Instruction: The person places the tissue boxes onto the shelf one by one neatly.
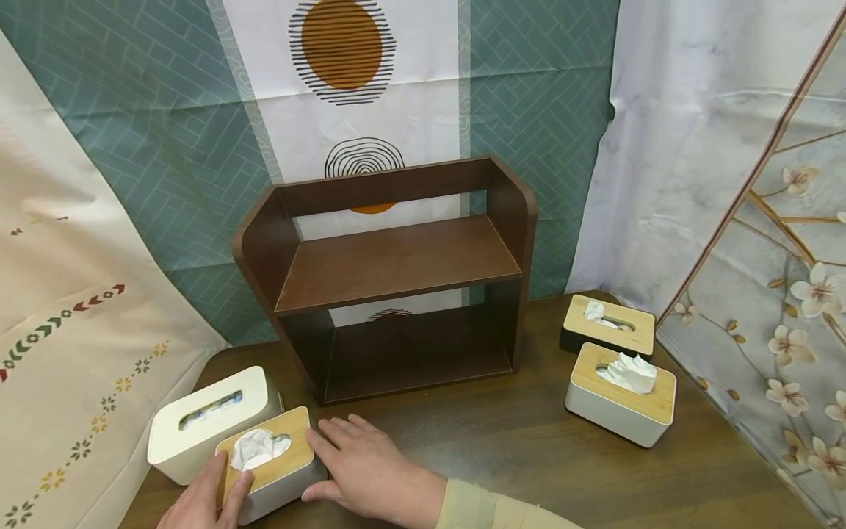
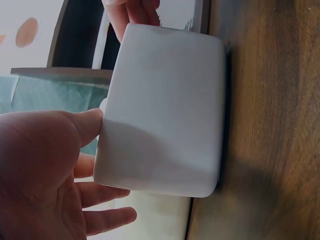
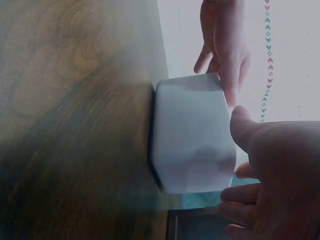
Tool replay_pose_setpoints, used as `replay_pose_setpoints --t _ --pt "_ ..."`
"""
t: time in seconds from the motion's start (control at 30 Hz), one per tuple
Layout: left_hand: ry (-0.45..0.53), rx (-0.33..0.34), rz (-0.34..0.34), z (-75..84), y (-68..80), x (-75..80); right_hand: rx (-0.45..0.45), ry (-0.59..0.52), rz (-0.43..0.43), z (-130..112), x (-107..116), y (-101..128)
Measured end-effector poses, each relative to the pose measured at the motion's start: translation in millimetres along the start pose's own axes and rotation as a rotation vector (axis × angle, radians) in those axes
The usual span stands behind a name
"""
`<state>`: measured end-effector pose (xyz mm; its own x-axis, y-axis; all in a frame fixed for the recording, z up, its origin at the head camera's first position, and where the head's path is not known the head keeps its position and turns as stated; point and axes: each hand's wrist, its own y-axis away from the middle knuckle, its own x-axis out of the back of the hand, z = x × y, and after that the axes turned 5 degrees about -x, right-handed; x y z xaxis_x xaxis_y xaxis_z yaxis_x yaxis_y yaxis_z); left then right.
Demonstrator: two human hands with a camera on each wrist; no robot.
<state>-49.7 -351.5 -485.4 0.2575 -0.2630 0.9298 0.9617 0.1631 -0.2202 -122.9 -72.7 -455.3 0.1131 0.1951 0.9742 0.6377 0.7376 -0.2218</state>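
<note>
A white tissue box with a bamboo lid (image 1: 280,485) sits at the front left of the table, a white tissue poking out of its opening. My left hand (image 1: 206,501) is at its left end, thumb at the lid's edge; the left wrist view has the fingers fairly straight along the far side. At the right end, my right hand (image 1: 370,466) lies with fingers extended against the box, and its thumb (image 3: 242,125) meets the top edge in the right wrist view. Right behind stands an all-white tissue box (image 1: 214,408) with a long slot.
A dark brown two-tier shelf (image 1: 396,264) stands at the back middle. To the right are another white box with a bamboo lid (image 1: 617,408) and a black one with a bamboo lid (image 1: 634,334). Patterned curtains (image 1: 548,147) enclose the table (image 1: 476,441).
</note>
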Motion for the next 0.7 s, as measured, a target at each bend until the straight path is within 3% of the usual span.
replay_pose_setpoints --t 0.2,0.37,0.53,0.7 --pt "0.019 0.021 0.024 1.4 1.5 -4.5 0.031 0.019 0.025 -2.3 -0.6 0.3" --pt "0.082 0.082 0.003 4.7 0.9 -5.7 0.045 0.031 0.037 -3.3 -2.7 0.1" --pt "0.142 0.118 -0.089 4.0 -2.9 -2.1 0.044 0.020 0.026 -5.5 -4.4 -2.4" --pt "0.124 0.143 -0.159 1.8 -5.6 1.5 0.047 0.001 0.012 -7.8 -5.5 -5.4"
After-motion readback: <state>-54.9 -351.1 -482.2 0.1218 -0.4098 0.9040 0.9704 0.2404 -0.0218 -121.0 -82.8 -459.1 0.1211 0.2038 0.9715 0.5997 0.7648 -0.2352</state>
